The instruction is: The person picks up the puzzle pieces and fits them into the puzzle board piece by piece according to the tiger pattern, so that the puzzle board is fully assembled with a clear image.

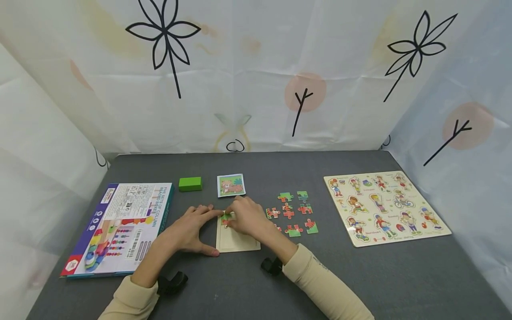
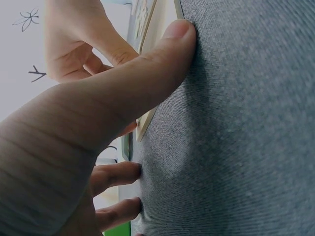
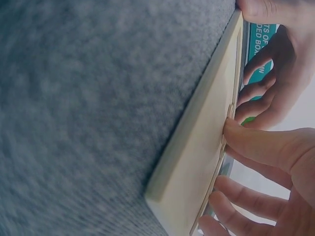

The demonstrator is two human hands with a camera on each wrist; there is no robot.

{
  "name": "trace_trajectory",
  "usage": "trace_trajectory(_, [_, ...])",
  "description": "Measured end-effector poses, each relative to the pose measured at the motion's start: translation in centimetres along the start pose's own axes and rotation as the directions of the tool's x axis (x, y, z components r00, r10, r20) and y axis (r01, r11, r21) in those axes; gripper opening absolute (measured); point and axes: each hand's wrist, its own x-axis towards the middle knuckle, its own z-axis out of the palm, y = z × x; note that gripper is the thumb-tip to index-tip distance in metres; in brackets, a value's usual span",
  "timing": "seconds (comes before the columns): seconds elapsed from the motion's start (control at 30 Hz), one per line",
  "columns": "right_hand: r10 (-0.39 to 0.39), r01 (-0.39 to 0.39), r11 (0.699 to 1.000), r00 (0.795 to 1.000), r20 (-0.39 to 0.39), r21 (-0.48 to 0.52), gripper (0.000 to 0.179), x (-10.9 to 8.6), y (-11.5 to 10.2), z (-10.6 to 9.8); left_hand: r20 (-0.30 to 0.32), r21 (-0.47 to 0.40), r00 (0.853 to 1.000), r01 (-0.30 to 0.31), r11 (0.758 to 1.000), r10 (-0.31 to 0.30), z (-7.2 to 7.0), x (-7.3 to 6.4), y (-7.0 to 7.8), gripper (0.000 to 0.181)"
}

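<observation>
A pale wooden puzzle tray (image 1: 238,243) lies on the table in front of me, with red and green puzzle pieces (image 1: 226,218) in its far left corner. My left hand (image 1: 190,230) is spread along the tray's left side, thumb at the near corner and index finger at the far one. Over the far part of the tray, my right hand (image 1: 247,216) pinches a puzzle piece (image 3: 230,110) low against the surface with thumb and index finger. The hand hides most of that piece in the head view. Just beyond the tray lies a small picture card (image 1: 231,185).
Several loose puzzle pieces (image 1: 294,230) are scattered right of the tray. A green block (image 1: 190,184) sits at the back, left of the card. On the left lies a boxed toy (image 1: 128,226); on the right, a board with figures (image 1: 384,206).
</observation>
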Motion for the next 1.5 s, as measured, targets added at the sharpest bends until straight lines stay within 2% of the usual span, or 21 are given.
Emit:
trace_trajectory(0.4, [-0.019, 0.019, 0.999, 1.000, -0.001, 0.026, 0.025, -0.2, 0.7, -0.2, 0.011, 0.009, 1.000, -0.008, 1.000, 0.008, -0.1, 0.0, 0.1, 0.102])
trace_trajectory(0.57, [-0.007, 0.010, 0.999, 0.999, -0.048, 0.049, 0.025, -0.2, 1.9, -1.1, 0.016, 0.013, 1.000, -0.004, 1.000, 0.004, -0.1, 0.0, 0.2, 0.103])
trace_trajectory(0.7, [0.016, -0.009, 0.998, 0.995, -0.100, 0.065, 0.025, -0.2, 3.6, -2.2, 0.023, 0.021, 1.000, 0.010, 1.000, -0.011, -0.1, 0.0, 0.3, 0.102])
trace_trajectory(0.83, [0.069, -0.060, 0.995, 0.988, -0.136, 0.076, 0.026, -0.5, 5.9, -3.2, 0.024, 0.020, 1.000, 0.015, 1.000, -0.016, -0.1, 0.0, 0.3, 0.101])
trace_trajectory(1.13, [0.223, -0.218, 0.974, 0.969, -0.106, 0.055, 0.033, -1.4, 10.2, -4.8, 0.033, 0.009, 0.999, 0.029, 1.000, -0.029, -0.1, 0.0, 0.2, 0.100])
trace_trajectory(1.33, [0.284, -0.281, 0.959, 0.957, -0.067, 0.048, 0.038, -2.0, 11.7, -5.0, 0.040, 0.004, 0.999, 0.037, 0.999, -0.037, -0.1, 0.0, 0.3, 0.100])
trace_trajectory(1.5, [0.303, -0.301, 0.952, 0.952, -0.042, 0.050, 0.037, -2.1, 12.1, -5.0, 0.040, 0.003, 0.999, 0.036, 0.999, -0.036, 0.0, 0.0, 0.2, 0.100])
